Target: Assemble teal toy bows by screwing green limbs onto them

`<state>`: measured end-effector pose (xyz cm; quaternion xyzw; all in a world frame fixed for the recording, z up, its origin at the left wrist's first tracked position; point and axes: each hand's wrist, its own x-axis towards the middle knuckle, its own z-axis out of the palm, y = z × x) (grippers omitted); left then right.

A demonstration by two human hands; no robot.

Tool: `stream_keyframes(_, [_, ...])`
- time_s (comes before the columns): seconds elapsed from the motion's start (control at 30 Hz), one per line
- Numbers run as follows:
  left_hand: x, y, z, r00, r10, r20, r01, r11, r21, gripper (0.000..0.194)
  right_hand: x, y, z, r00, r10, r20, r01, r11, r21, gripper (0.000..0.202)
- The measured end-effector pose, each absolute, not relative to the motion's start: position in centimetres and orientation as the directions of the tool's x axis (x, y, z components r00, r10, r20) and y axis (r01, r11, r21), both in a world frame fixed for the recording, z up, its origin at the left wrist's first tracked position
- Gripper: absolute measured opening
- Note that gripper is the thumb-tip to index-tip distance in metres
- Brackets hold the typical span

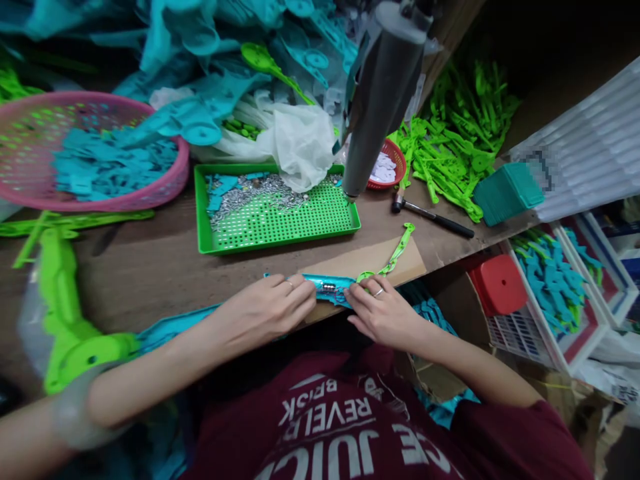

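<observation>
A blue plastic shell (327,288) with small metal parts inside lies at the table's front edge, over a strip of cardboard (409,259). My left hand (280,303) has its fingers closed on the shell's left end. On the right end, my right hand (383,310) presses with bent fingers, the thumb below. A light green jointed arm piece (397,252) extends up and right from beside my right hand. Behind my hands stands a green perforated tray (280,223) with small metal pieces and blue bits. What lies under my fingertips is hidden.
A pink basket (183,170) of blue pieces stands left. A hammer (435,219) lies right, near a red basket (401,160) and green parts (450,147). A grey metal column (383,93) hangs over the tray. Light green pieces (70,307) lie at the left.
</observation>
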<state>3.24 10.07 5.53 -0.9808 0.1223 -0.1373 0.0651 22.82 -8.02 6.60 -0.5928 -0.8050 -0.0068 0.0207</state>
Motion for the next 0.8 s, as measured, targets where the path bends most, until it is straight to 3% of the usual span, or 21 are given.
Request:
stream_keyframes(0.17, [2.7,10.9,5.7,0.947,-0.157,0.281,-0.172,-0.985,0.029,0.032,23.2,-7.9,6.3,-0.332,0.937,0.111,0.942,0.335,-0.013,0.034])
stream_keyframes(0.27, [2.9,10.8,6.1,0.954,-0.124,0.274,-0.15,-0.986,0.075,0.028,23.4,-7.8,6.2,-0.334,0.935,0.116,0.94,0.339,-0.026,0.033])
stream_keyframes(0.4, [3.2,8.2,6.6,0.973,-0.001,0.229,0.0,-1.0,-0.006,0.024,23.6,-7.7,6.1,-0.344,0.932,0.116,0.935,0.351,-0.05,0.03])
stream_keyframes(0.57, [3.0,2.7,6.0,0.919,0.264,0.294,0.33,-0.922,-0.205,0.041,23.6,-7.5,5.9,-0.379,0.901,0.214,0.92,0.392,-0.021,0.023])
stream_keyframes(0.67, [3.3,0.7,5.3,0.849,0.376,0.371,0.459,-0.873,-0.167,0.043,23.8,-7.3,6.3,-0.39,0.899,0.201,0.916,0.402,-0.021,0.024])
stream_keyframes(0.8, [3.5,0.1,5.1,0.771,0.483,0.416,0.553,-0.831,-0.059,0.041,24.2,-6.4,7.6,-0.384,0.922,0.052,0.915,0.387,-0.11,0.025])
